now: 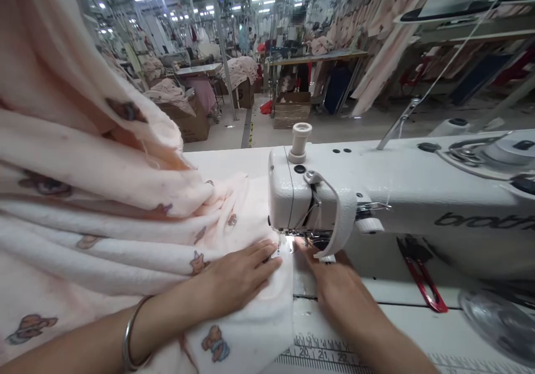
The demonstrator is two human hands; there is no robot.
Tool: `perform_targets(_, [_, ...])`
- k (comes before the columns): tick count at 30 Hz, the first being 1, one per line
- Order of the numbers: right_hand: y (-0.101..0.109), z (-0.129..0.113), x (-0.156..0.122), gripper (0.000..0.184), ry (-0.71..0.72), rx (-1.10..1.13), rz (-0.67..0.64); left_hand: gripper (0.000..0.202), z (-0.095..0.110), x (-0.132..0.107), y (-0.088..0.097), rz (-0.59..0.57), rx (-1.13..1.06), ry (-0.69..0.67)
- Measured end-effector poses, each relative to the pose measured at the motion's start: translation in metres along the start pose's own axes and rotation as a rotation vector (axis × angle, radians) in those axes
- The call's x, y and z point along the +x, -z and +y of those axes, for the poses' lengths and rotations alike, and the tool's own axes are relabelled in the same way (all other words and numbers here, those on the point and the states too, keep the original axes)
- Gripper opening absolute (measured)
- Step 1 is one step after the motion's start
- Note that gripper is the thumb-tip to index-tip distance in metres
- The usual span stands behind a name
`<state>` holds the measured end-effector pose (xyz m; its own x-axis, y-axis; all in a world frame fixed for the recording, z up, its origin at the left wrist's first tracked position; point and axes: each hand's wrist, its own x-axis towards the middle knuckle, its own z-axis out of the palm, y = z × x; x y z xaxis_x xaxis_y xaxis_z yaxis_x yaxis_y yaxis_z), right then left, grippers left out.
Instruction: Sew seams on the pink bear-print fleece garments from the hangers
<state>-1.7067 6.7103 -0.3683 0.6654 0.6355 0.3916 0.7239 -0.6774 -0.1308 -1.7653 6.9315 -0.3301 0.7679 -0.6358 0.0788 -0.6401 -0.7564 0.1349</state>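
Note:
My left hand [240,276] lies flat on a pale pink plush fabric with printed bears [254,329], fingers stretched toward the needle area. A metal bangle [129,332] is on that wrist. The fabric runs under the head of a white sewing machine [401,187]. My right hand [334,276] reaches in at the right of the presser foot, one fingertip showing beside the fabric's edge. Its other fingers are hidden behind the white curved guard [345,218], so its grip cannot be made out.
Red-handled thread snips [424,279] lie under the machine arm, near a clear round object [497,321]. A printed ruler scale [321,354] runs along the front. More fabric is heaped high at left. Behind stand cardboard boxes [292,109] and work tables [317,57].

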Motion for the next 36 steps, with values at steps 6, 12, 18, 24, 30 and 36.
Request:
perform_targets(6, [-0.013, -0.037, -0.03, 0.061, -0.05, 0.027, 0.064, 0.039, -0.003, 0.001, 0.004, -0.024, -0.035, 0.001])
perform_targets(12, [-0.017, -0.036, -0.021, 0.068, -0.077, 0.031, 0.025, 0.04, -0.009, 0.001, 0.009, -0.005, -0.076, 0.009])
perform_targets(18, [-0.011, -0.035, -0.021, 0.071, -0.061, 0.01, -0.041, 0.041, -0.012, 0.001, 0.007, -0.028, -0.066, 0.012])
perform_targets(24, [-0.011, -0.036, -0.021, 0.072, -0.071, -0.025, -0.004, 0.04, -0.016, 0.001, 0.006, -0.004, -0.098, 0.01])
perform_targets(30, [-0.012, -0.035, -0.023, 0.068, -0.082, -0.068, -0.024, 0.038, -0.019, 0.003, 0.006, 0.016, -0.107, -0.007])
perform_targets(36, [-0.001, -0.038, -0.019, 0.073, -0.1, -0.093, -0.093, 0.035, -0.027, 0.01, 0.007, 0.006, -0.129, 0.046])
